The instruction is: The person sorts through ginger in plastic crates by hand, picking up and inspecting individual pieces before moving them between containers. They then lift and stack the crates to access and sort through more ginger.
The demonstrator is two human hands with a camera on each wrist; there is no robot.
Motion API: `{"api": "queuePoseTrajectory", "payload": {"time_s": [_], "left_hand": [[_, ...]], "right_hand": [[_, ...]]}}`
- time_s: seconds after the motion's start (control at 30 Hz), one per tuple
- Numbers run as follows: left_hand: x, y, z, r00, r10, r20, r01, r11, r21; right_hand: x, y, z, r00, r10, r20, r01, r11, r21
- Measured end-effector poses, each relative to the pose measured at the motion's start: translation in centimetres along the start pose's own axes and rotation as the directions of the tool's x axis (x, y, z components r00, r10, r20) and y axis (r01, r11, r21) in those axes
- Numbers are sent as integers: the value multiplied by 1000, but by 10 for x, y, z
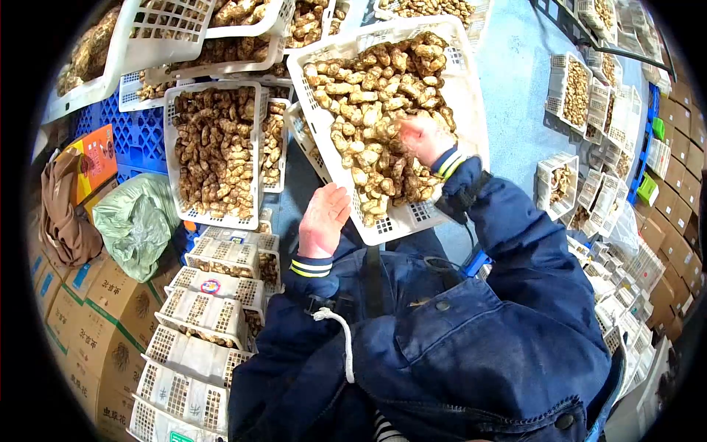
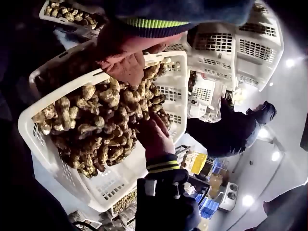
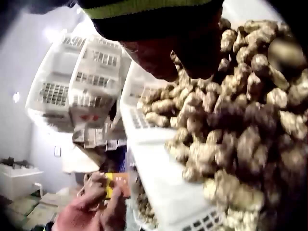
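Observation:
A white slotted basket [image 1: 471,96] [image 2: 180,67] [image 3: 166,178] stands tilted before the person's body, holding a heap of knobbly cream and brown pieces [image 1: 368,96] [image 2: 103,130] [image 3: 207,149]. The right hand [image 1: 426,140] [image 2: 158,138] [image 3: 168,53] reaches into the heap from the right, its fingers pointing down among the pieces; nothing shows clearly gripped. At the basket's near left side is the left hand [image 1: 324,221] [image 2: 126,60] [image 3: 94,207], palm turned up and fingers extended in the head view. It holds nothing visible, and whether it touches the rim is unclear.
Another full basket [image 1: 217,155] stands to the left, with stacked white baskets [image 1: 195,317] below it. A green plastic bag [image 1: 136,225] lies on cardboard boxes [image 1: 110,331]. More baskets [image 1: 574,92] line the right side. Another person [image 2: 236,127] is in the background.

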State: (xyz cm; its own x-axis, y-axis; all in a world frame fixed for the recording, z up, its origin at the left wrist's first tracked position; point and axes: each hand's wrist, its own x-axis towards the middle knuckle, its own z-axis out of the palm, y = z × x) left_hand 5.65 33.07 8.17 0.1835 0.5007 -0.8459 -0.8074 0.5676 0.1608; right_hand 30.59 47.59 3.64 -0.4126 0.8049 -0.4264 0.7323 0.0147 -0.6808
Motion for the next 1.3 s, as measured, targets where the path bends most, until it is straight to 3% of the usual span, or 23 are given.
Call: {"api": "queuePoseTrajectory", "payload": {"time_s": [0.03,0.1,0.13,0.2,0.27,0.3,0.33,0.37,0.4,0.43,0.47,0.53,0.6,0.67,0.77,0.87,0.9,1.0,1.13,1.17,1.2,1.27,1.3], "left_hand": [[0,0,-3,1000,5,6,-5,1000,6],[-2,-1,0,1000,4,-16,-4,1000,14],[-3,-2,4,1000,7,-18,-6,1000,15],[-5,-3,7,998,21,-55,-16,995,100],[-6,-2,5,999,-2,-48,5,997,78],[-8,0,4,1000,22,-5,-21,997,79],[-9,1,3,998,40,43,-43,996,76],[-8,0,1,998,35,48,-38,997,74],[-6,0,-1,1000,26,10,-26,998,53],[-5,-1,-2,999,16,-32,-15,999,31],[-5,-2,-3,999,14,-31,-13,1000,28],[-4,-4,-2,999,17,-38,-16,1000,25],[-2,-6,-5,999,5,-32,-3,999,41],[-3,-8,-4,999,6,44,-8,999,44],[-5,-9,4,1000,-8,-2,9,998,57],[-5,-13,4,1000,-16,-9,17,999,48],[-6,-13,3,1000,-9,17,9,999,39],[-8,-14,7,999,-22,-28,24,998,55],[-12,-13,16,998,-21,-62,24,998,55],[-12,-13,18,996,-21,-85,28,997,73],[-13,-12,19,994,-20,-108,30,996,90],[-11,-14,7,999,-6,-51,10,998,69],[-11,-14,3,1000,-11,-7,11,999,36]], "right_hand": [[7,-6,-12,956,122,-265,-72,978,194],[41,25,-16,929,156,-337,-199,975,-96],[55,27,-18,927,196,-320,-249,959,-135],[87,47,-7,971,201,-130,-237,886,-398],[95,53,0,968,208,-139,-246,888,-389],[89,46,-7,938,301,-172,-325,936,-136],[94,94,15,938,198,-285,-191,980,54],[78,90,5,938,233,-258,-156,945,288],[57,73,-10,940,256,-227,-112,857,503],[36,57,-22,933,355,-60,-138,507,851],[19,57,-28,943,327,-58,-116,487,866],[-4,96,-32,977,27,211,-213,101,972],[-29,57,-34,915,271,300,-339,110,934],[-40,47,-27,915,267,301,-342,121,932],[-43,34,-20,943,161,291,-290,-33,957],[-41,44,-11,950,116,289,-294,23,956],[-43,33,-13,937,207,280,-290,20,957],[-45,32,-13,940,215,264,-278,37,960],[-47,54,-3,974,91,210,-217,77,973],[-46,55,2,962,185,203,-222,90,971],[-44,58,3,962,181,203,-222,92,971],[-40,62,4,931,333,151,-203,128,971],[-24,51,-2,884,468,15,-166,283,945]]}}
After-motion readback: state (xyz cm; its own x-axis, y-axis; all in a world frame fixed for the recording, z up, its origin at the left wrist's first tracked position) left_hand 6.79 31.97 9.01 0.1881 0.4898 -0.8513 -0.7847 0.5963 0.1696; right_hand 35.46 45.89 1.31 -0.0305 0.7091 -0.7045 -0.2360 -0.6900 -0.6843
